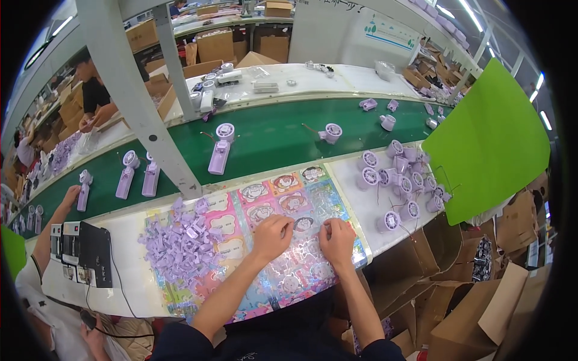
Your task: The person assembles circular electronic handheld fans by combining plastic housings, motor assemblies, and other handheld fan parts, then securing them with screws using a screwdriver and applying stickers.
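In the head view, the left hand (pixel 273 237) and right hand (pixel 337 242), fingers curled nearly closed, whether on anything I cannot tell, are over the patterned mat (pixel 294 203); small lilac parts (pixel 183 240) lie heaped toward its left edge, lilac fan units (pixel 389 221) beyond its right edge

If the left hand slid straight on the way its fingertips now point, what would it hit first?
The left hand would probably meet the right hand first, just across a small gap over the colourful mat. Their relative heights are unclear from this view.
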Tool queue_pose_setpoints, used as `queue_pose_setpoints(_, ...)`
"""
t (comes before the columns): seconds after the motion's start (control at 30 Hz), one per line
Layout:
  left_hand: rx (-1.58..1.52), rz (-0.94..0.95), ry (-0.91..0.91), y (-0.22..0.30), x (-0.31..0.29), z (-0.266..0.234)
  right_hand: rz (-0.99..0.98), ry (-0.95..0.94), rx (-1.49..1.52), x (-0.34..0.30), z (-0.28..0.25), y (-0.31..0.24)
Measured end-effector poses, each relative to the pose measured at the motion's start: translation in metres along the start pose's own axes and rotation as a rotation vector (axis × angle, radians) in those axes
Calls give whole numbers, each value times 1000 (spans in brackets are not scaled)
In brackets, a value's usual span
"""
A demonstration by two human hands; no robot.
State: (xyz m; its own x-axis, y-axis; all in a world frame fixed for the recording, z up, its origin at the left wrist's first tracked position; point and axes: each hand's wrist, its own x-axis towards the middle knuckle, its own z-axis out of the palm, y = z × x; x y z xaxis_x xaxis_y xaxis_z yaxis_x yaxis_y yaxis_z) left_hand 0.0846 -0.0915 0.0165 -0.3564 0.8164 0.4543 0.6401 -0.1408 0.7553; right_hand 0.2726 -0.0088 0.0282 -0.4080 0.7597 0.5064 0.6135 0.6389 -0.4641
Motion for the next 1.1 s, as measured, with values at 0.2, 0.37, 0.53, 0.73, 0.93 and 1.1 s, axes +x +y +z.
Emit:
queue_pose_setpoints(0.2, 20, 178, -62, 3, -2, 3, -67, -34, -98, 2, 4, -1)
queue_pose_setpoints(0.37, 36, 240, -124, 5, -1, 1, -157, -154, -42, 34, 14, 3)
queue_pose_setpoints(0.53, 10, 276, -123, 4, 4, 0, -119, -13, -28, 113, 66, 33)
queue_pose_setpoints(0.73, 40, 240, -138, -1, 3, -6, -43, 125, -251, 196, 105, 46)
queue_pose_setpoints(0.93, 25, 214, -93, -5, 12, -7, 114, 50, -306, 227, 122, 61)
queue_pose_setpoints(1.1, 40, 247, -78, -7, 14, -8, 96, 114, -53, 228, 124, 70)
